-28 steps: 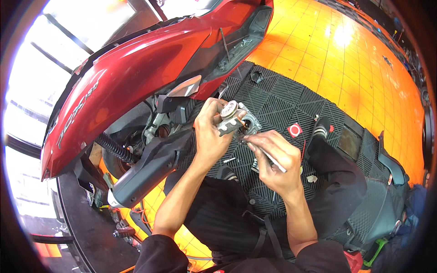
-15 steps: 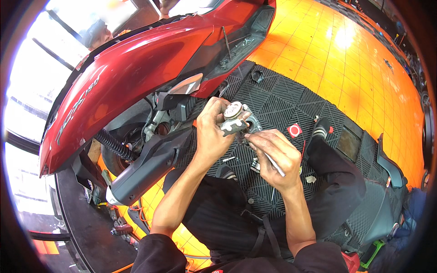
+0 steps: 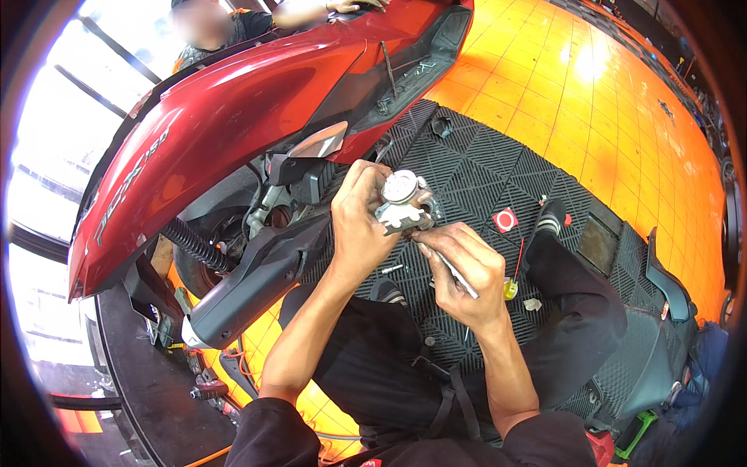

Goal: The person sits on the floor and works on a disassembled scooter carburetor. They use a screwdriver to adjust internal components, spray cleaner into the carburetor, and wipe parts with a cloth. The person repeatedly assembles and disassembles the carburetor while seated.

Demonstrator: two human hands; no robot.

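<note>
One metal part [image 3: 403,212], dull silver, irregular, with one round pale disc-like face on top; it is sitting in the person's grip just right of the red scooter [image 3: 233,117], the landmark here. Two bare hands are working on it. Left hand [image 3: 362,218]: fingers are curling round the part's near side, holding it. Right hand [image 3: 467,272]: fingers are pinching narrowly on one slim white rod [image 3: 459,276]; the front fingertips are resting at the part's lower edge, the rod's far tip too hidden to tell.

Further out, right of the scooter: one ridged dark rubber mat [image 3: 475,159] is lying under the hands, bearing one small silver pin [image 3: 393,269], one red square with a white ring [image 3: 504,220] and one small yellow item [image 3: 510,289]. Below the scooter's body, one black coil spring [image 3: 196,247] and one smooth dark silencer [image 3: 253,286] are showing. Behind the scooter, one co-worker's hand [image 3: 358,6] is resting on its edge.
</note>
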